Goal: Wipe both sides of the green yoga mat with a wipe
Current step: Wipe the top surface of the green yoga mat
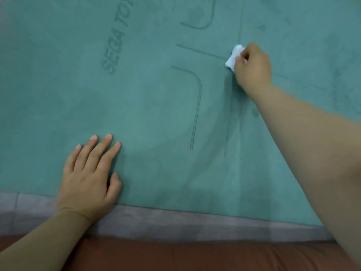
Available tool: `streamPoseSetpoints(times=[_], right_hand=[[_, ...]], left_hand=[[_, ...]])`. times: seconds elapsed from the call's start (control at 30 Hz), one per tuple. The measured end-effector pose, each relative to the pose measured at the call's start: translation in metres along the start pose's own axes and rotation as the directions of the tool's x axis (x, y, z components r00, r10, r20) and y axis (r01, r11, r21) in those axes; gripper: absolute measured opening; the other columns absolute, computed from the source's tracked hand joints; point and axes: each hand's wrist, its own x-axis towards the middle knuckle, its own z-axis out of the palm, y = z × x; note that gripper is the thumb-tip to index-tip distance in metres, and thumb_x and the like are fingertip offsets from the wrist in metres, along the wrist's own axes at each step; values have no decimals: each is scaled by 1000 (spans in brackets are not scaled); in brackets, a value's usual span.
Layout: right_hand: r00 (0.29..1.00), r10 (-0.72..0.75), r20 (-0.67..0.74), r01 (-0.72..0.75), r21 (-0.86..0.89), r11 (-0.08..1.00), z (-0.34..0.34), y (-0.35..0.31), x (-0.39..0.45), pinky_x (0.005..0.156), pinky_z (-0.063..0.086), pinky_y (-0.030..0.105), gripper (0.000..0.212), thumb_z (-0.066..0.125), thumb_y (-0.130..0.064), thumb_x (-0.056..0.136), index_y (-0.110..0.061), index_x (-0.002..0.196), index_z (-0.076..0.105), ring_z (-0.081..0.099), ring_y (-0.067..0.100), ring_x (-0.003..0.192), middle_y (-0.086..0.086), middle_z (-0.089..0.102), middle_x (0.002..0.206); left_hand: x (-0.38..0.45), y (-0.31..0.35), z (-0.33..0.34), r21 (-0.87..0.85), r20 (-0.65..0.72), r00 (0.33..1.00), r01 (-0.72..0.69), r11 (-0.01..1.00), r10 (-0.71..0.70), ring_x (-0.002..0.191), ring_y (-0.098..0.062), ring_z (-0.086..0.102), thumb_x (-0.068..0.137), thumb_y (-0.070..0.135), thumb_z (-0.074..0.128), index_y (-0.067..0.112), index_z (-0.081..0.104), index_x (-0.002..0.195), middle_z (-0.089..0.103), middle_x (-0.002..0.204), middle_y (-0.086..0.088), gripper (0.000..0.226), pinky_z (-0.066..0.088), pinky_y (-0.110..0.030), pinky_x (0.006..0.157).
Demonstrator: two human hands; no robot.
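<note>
- Green suede-textured yoga mat lies flat on grey floor, printed side up.
- Right hand grips crumpled white wipe, pressed mid-mat.
- Left hand flat, fingers straight, steadying near edge.
- Darker damp streaks nearby suggest first side partly wiped; underside apparently remains.

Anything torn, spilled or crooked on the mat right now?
Nothing stands out. The mat lies flat with no tears. Darker streaks beside the right hand and wipe look like damp wiping marks. The left hand rests flat near the edge.
</note>
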Motion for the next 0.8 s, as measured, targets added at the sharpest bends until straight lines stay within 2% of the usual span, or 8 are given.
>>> streamPoseSetpoints(times=[0.07,0.17,0.3,0.37,0.47,0.57,0.63,0.8], right_hand=[[1000,18,-4,-18,87,996,10,-17,-32,71,39,39,18,44,-20,86,-6,89,55,56,35,89,16,63,93],[936,-338,95,320,161,934,2,-17,-160,65,34,38,10,50,-17,87,-11,79,50,50,34,72,14,55,79],[449,-789,419,780,247,575,-37,18,-278,61,32,34,5,44,-19,91,-21,89,49,46,25,66,2,57,90],[308,-850,427,862,253,439,-34,20,-239,60,31,34,8,46,-19,91,-23,86,49,46,24,66,-1,60,85],[598,-761,253,782,26,623,-15,-2,-123,57,35,30,13,56,-10,75,-23,72,55,58,31,62,6,61,67],[957,-288,36,290,-85,953,-5,-4,-10,73,42,41,14,48,-17,87,-9,89,59,57,42,87,23,63,91],[997,-63,37,65,-77,995,1,1,8,80,39,43,20,43,-22,90,-6,97,54,52,40,96,21,61,100],[993,-87,77,74,165,984,-6,9,-162,70,39,40,14,51,-24,88,-12,82,54,54,33,79,12,59,81]], left_hand=[[0,0,-1,-2,5,1000,-3,1000,3,140,-35,38,81,31,40,8,54,139,47,149,-13,64,22,-51,117],[-1,-1,-3,-11,14,1000,-5,1000,5,141,-35,38,81,30,40,8,53,140,46,149,-12,64,22,-52,117],[0,0,-3,-14,7,1000,4,1000,-4,140,-34,38,81,30,41,9,54,139,47,149,-12,64,23,-51,117],[0,0,-3,-7,4,1000,-1,1000,1,140,-33,38,80,30,42,9,54,139,47,149,-11,64,24,-51,117],[0,-3,-1,-2,10,1000,-15,1000,15,141,-33,38,80,30,42,10,53,140,46,150,-10,64,23,-51,118],[-2,-2,-2,10,16,1000,-8,1000,8,142,-33,37,81,30,42,10,53,141,45,151,-10,64,22,-50,118],[0,-1,-2,11,5,1000,-5,1000,5,141,-33,37,81,31,42,10,53,140,46,150,-10,64,22,-50,118],[-1,-2,-1,16,-4,1000,-9,1000,9,141,-34,38,81,29,42,10,53,140,45,150,-11,63,22,-50,118]])
